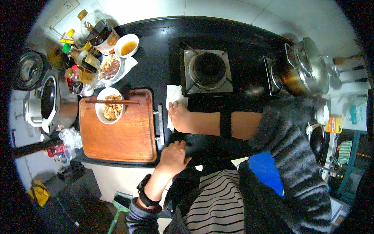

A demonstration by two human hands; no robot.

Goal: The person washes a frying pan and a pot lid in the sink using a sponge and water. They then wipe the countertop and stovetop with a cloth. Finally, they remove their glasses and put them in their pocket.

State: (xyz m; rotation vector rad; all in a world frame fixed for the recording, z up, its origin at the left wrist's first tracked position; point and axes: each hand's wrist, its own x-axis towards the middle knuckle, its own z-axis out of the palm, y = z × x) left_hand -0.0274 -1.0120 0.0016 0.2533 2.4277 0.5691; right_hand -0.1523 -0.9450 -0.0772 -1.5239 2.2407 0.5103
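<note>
My right hand [179,116] presses down on a white paper towel [173,93] lying on the black countertop, just left of the gas burner [209,70]. Its fingers are bent over the towel. Closer to me, my left hand [173,157] rests palm down near the counter's front edge, its thumb apart and nothing visible in it. To the left of both hands lies a wooden cutting board [117,144]. On the board stands a white bowl [104,118] of pale brown food pieces, with chopsticks [130,102] laid across it.
Bottles [105,39], a small bowl of brown liquid [129,47] and a plastic bag of food [111,67] crowd the back left. A rice cooker [64,103] stands far left. On the right burner sits a large steel pot [307,68]. A green dustpan [123,201] is below the counter.
</note>
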